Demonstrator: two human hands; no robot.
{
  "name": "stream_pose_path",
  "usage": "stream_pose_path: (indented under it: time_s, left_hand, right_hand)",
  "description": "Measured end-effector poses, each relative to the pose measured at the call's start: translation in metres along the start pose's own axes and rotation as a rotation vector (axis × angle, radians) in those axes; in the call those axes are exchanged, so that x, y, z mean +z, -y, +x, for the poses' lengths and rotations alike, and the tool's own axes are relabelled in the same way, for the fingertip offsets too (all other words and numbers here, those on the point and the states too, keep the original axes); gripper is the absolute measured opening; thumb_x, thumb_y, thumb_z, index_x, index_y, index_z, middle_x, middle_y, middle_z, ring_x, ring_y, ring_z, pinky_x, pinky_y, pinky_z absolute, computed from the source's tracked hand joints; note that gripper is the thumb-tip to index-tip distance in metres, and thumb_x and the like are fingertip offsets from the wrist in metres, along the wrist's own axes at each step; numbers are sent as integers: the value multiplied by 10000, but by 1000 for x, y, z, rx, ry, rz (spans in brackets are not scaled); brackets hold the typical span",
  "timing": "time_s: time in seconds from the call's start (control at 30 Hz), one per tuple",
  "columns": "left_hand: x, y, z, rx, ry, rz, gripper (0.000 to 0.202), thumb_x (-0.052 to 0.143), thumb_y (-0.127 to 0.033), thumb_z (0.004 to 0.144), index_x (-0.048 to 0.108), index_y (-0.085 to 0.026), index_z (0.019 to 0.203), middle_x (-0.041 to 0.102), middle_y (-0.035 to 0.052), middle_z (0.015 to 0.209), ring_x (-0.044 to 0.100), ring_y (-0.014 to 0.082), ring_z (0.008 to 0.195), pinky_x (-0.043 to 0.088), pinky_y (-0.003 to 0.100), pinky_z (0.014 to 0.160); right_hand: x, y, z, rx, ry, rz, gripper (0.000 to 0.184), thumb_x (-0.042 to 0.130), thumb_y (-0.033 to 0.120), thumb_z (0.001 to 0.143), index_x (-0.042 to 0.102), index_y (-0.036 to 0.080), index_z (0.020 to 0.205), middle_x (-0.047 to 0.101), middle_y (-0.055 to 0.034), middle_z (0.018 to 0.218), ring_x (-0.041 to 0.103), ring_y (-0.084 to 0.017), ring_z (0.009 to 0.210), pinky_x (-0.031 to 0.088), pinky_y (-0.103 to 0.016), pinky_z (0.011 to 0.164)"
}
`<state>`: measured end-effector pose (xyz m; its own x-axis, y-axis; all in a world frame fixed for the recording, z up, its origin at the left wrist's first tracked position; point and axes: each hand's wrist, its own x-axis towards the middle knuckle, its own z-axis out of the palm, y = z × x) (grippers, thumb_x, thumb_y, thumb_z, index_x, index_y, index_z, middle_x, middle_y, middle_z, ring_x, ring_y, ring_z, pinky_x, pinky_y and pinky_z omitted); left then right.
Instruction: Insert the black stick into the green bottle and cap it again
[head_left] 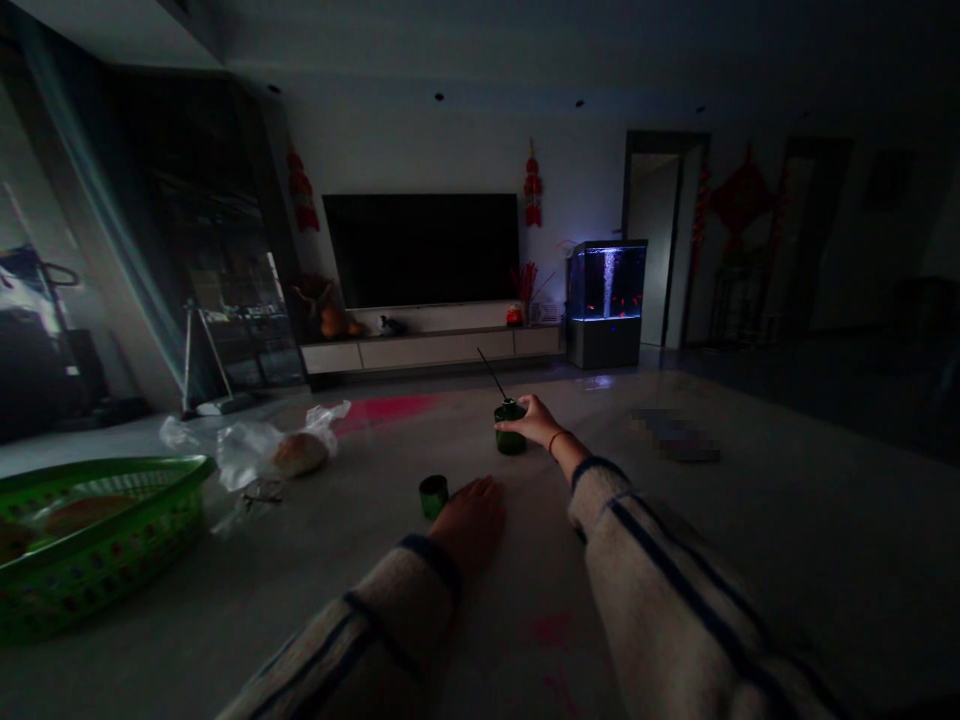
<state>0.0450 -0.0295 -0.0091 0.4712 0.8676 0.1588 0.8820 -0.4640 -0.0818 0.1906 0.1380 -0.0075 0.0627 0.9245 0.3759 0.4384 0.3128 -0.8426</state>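
Note:
A dark green bottle (511, 440) stands on the pale tabletop, with a thin dark stick (491, 375) leaning up and to the left out of its top. My right hand (534, 420) is closed around the bottle's upper part from the right. My left hand (471, 520) lies palm down on the table, fingers stretched forward and a little blurred, nothing seen in it. Just left of that hand is a small dark green cup-like piece (433, 496), upright and apart from the bottle; I cannot tell if the hand touches it.
A green plastic basket (142, 535) with round items sits at the left. Beside it lies a clear plastic bag (244, 450) with a brownish round thing (300, 454). A blurred-out flat item (679, 437) is on the right. Beyond are a television (424, 250) and lit aquarium (607, 285).

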Motion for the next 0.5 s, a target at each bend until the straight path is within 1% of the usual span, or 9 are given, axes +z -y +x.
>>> stream_pose_path:
  time_s: [0.13,0.27,0.33,0.4,0.5]
  left_hand:
    - [-2,0,-1,4,29,24,431,274,-196,882,430,-28,1247,443,191,1300,390,261,1221,325,389,1019]
    - [1,2,0,18,2,35,431,269,-206,886,435,-36,1246,447,188,1298,401,257,1214,331,384,1018]
    - [3,3,0,20,0,38,430,267,-203,885,435,-37,1244,452,188,1294,402,255,1214,331,387,1019]
    - [5,3,0,16,2,38,430,266,-203,885,434,-37,1244,450,190,1294,400,258,1215,331,394,1018]
    - [5,3,1,27,-9,37,420,276,-195,879,443,-38,1231,457,192,1287,412,257,1205,338,395,1012]
  right_hand:
    - [0,-4,3,-9,4,58,740,774,339,404,474,124,1045,556,-136,1097,548,-221,993,421,-321,857]
    - [1,-7,6,6,1,95,578,722,255,493,487,154,1011,572,-94,1074,558,-190,974,435,-301,834]
    - [2,-8,7,12,-3,95,528,699,227,517,493,161,999,582,-79,1053,561,-187,968,436,-303,831]
    - [3,-7,7,17,-2,90,528,688,219,525,488,162,1010,582,-77,1050,561,-186,973,434,-303,836]
    - [3,-4,5,24,-1,72,632,710,269,501,458,146,1067,555,-109,1097,540,-207,1019,417,-310,866]
